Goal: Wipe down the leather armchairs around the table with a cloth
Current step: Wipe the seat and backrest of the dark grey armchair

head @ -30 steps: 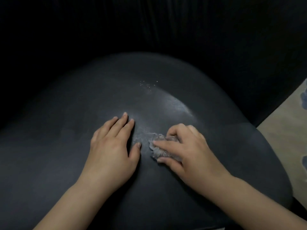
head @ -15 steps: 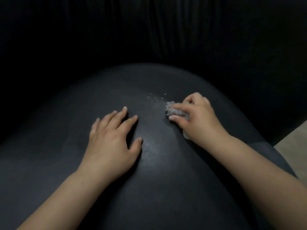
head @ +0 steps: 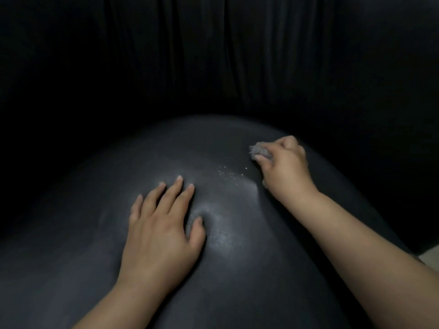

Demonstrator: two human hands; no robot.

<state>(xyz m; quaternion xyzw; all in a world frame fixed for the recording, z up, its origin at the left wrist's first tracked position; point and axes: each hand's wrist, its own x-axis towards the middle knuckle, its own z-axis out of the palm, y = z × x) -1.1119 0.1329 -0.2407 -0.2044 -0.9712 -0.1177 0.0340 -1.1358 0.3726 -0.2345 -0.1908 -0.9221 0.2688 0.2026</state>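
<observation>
- The cloth [head: 259, 150], a small grey bunched wad, lies on the far right part of the armchair [head: 237, 269] seat cushion, pressed against the dark leather.
- The right hand [head: 286, 167] sits on top of the cloth; its fingers [head: 262, 159] are curled over the wad and grip it, so only the crumpled left end of the cloth sticks out past the fingertips.
- The rest of the cloth is hidden under the right palm.
- The left hand [head: 158, 230] lies flat on the middle of the cushion, well apart from the cloth, holding nothing.
- Its fingers are straight and slightly spread, pointing away from the person, with the thumb out to the right; the tips press into the leather and dimple it.
- A scatter of pale specks [head: 229, 174] lies on the leather between the two hands, near the cloth.
- Behind the cushion, the chair back [head: 225, 55] rises dark and pleated.
</observation>
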